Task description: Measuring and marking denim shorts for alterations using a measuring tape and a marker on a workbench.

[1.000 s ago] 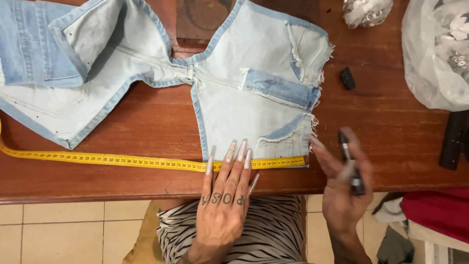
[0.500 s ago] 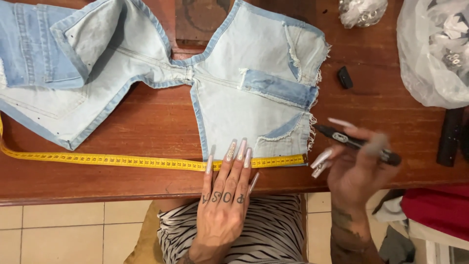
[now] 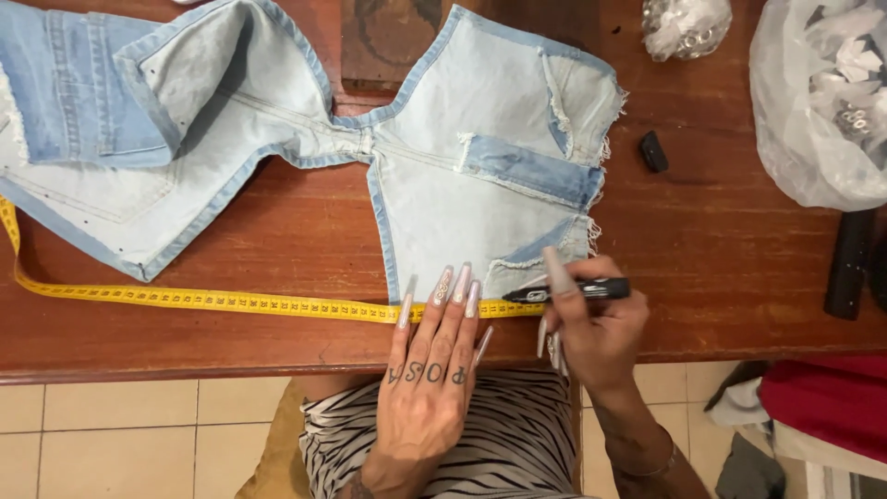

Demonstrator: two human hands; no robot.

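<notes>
My left hand (image 3: 430, 388) lies spread, pinning the tape (image 3: 231, 302) running left-right mid-frame; my right hand (image 3: 596, 333) pinches a marker (image 3: 568, 292), tip leftward at the denim (image 3: 462, 212) hem.

A reddish-brown wooden table (image 3: 277, 231) is seen, with a pale denim garment (image 3: 462, 185) spread flat just beyond the fingertips (image 3: 459, 282) of the left hand. A yellow tape measure (image 3: 231, 302) is laid along the near edge, passing under those fingertips. Well off to their right, a small black cap (image 3: 653, 151), a clear plastic bag (image 3: 818, 102) and a black bar (image 3: 848, 263) are found.
</notes>
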